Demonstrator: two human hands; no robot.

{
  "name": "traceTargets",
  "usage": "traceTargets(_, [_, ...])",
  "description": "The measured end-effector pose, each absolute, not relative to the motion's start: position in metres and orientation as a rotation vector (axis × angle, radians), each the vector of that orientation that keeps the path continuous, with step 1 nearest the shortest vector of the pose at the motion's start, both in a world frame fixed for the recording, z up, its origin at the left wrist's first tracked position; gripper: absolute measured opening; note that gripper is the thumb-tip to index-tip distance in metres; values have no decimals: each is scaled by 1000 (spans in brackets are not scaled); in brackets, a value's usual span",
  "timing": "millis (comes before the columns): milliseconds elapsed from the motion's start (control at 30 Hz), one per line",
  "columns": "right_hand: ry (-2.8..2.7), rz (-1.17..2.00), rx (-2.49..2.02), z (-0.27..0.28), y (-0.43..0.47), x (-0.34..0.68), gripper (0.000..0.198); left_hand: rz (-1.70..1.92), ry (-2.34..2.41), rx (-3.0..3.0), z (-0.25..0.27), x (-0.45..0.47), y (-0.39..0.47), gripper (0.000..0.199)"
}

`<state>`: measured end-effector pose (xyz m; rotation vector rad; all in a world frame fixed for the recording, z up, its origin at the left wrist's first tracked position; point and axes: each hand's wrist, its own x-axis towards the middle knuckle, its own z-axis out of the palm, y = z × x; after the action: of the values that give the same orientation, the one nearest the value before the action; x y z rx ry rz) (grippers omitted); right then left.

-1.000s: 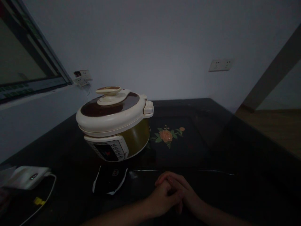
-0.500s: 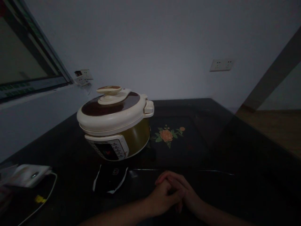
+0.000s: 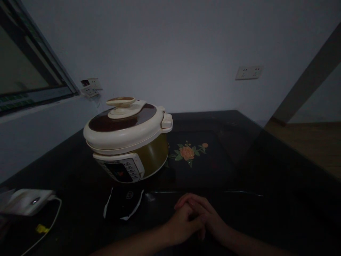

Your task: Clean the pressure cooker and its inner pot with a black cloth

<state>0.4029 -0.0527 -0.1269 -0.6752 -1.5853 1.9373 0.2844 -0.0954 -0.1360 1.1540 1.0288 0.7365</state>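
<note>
My left hand (image 3: 181,224) and my right hand (image 3: 209,215) are clasped together at the lower middle, low over the dark table. Their fingers are closed around each other, and no object shows in them. Part of the fingers is hidden where the hands overlap. Left of my hands lies a black pouch-like item (image 3: 122,204) with pale edges and a small emblem. Behind it stands an electric pressure cooker (image 3: 154,154) with a cream and brown lid and an olive body. Its lid is on, and a little red shows on its dark panel.
The black table (image 3: 255,170) carries a flower design (image 3: 187,153) right of the cooker. At the left edge are a white device (image 3: 32,202), its cable (image 3: 57,213) and a yellow tag (image 3: 42,228). Wall sockets (image 3: 249,72) and a window (image 3: 23,60) lie beyond.
The whole scene has shifted slightly to the left as the camera turned a little. My hands stay clasped in nearly the same place, and the cooker and pouch-like item have not moved on the table.
</note>
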Motion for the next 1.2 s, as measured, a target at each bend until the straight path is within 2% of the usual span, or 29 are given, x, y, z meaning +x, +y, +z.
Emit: traceTargets(1200, [-1597,1958,-719,-120,-53,404,46,726,1036,1143,-132,286,-95,74])
